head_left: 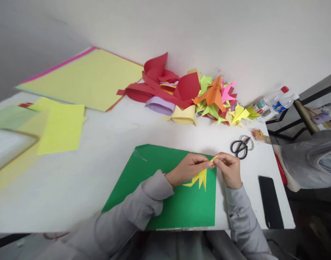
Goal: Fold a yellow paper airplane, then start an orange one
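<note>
Both hands meet over the right part of a green sheet (154, 169) that lies on the white table. Between them is a yellow folded paper piece (200, 178) with several pointed ends hanging down. My left hand (189, 168) is closed on its body, partly covering it. With thumb and forefinger, my right hand (229, 168) pinches the piece near its upper tip, close to the left fingertips. The fingers hide the middle of the paper.
Black-handled scissors (240, 147) and a black phone (270, 202) lie at right. Along the wall are red paper shapes (154, 86), folded paper stars (215, 95) and bottles (279, 104). Large yellow sheets (84, 79) and smaller yellow paper (62, 128) lie at left.
</note>
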A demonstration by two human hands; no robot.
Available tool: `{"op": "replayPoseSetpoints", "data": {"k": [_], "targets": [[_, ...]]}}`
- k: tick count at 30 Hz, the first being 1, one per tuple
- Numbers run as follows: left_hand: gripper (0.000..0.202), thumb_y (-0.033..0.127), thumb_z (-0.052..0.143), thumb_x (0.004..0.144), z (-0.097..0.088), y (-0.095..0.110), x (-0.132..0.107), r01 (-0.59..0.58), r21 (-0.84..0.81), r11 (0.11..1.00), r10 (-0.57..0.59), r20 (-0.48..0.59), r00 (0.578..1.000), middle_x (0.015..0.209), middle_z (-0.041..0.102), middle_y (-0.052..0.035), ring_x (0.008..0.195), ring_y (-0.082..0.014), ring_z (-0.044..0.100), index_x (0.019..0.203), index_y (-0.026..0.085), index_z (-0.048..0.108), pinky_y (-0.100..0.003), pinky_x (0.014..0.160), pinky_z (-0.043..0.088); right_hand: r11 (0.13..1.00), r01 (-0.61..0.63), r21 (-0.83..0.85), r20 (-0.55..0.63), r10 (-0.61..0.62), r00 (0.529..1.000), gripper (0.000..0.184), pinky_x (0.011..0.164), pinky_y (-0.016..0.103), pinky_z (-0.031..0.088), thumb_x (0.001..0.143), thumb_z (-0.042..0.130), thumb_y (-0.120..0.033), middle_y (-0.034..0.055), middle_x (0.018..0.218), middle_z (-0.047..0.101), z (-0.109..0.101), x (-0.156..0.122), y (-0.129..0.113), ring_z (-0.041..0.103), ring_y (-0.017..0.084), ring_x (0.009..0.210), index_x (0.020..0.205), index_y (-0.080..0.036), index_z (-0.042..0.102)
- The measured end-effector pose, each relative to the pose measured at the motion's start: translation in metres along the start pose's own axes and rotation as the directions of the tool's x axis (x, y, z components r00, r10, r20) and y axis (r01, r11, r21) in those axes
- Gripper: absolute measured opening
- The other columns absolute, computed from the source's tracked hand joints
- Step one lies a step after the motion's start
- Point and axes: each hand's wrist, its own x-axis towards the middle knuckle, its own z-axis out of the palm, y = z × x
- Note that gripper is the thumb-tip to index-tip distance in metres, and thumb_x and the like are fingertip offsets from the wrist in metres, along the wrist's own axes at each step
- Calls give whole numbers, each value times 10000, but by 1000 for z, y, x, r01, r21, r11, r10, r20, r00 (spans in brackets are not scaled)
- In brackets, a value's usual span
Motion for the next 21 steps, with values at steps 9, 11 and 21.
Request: {"op": "replayPoseSetpoints", "data": {"k": [9, 11, 21], "targets": [[442, 563, 708, 710, 2, -3, -1, 37, -32, 999, -36, 37, 999, 484, 472, 42, 432, -80, 428, 695, 122, 677, -208, 417, 312, 999, 44, -32, -4, -44, 999, 190, 526, 264, 484, 841, 697, -314, 7, 607, 659, -1, -1, 6, 588, 137, 540, 693, -195, 709], [463, 584, 703, 712, 1, -4, -1, 51, -59, 997, -49, 47, 998, 480, 486, 39, 423, -82, 438, 700, 122, 673, -204, 410, 316, 996, 72, -45, 2, -72, 997, 175, 537, 260, 486, 847, 693, -294, 5, 613, 662, -1, -2, 5, 595, 135, 552, 703, -197, 714], [526, 651, 696, 702, -1, -6, -3, 130, -146, 981, -110, 134, 985, 457, 493, 50, 370, -77, 447, 757, 128, 670, -188, 370, 336, 999, 39, 39, 56, -41, 998, 92, 545, 259, 510, 809, 747, -310, 11, 678, 689, -3, -2, 2, 620, 129, 560, 818, -219, 762]]}}
